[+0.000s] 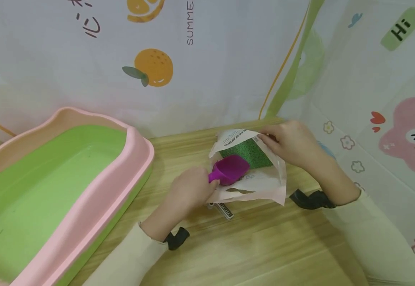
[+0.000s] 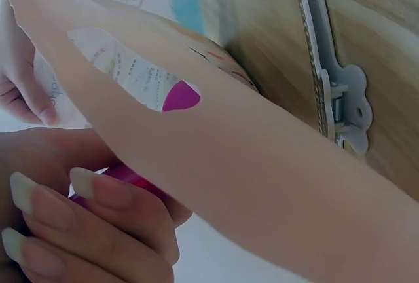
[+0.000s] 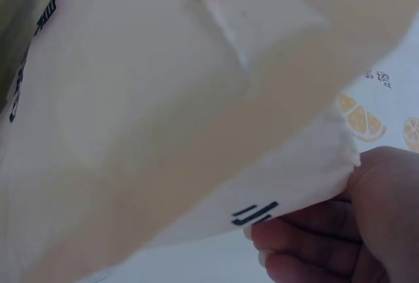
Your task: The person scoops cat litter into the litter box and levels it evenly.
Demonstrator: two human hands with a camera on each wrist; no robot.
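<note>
My left hand (image 1: 193, 186) grips the handle of a purple scoop (image 1: 231, 169), its curled fingers (image 2: 118, 217) showing in the left wrist view. The scoop's bowl lies within the mouth of a white printed bag (image 1: 264, 182), its cavity facing up. Green granules (image 1: 251, 153) show inside the bag behind the scoop. My right hand (image 1: 293, 143) pinches the bag's upper right edge between thumb and fingers, and the mouth gapes wide. In the right wrist view the bag (image 3: 131, 99) fills most of the picture. A die-cut handle hole shows the scoop in the left wrist view.
A pink-rimmed green litter tray (image 1: 139, 155) stands on the left of the wooden table (image 1: 264, 246). A bag clip (image 1: 224, 210) lies just in front of the bag. Printed curtains (image 1: 207, 79) hang behind and to the right.
</note>
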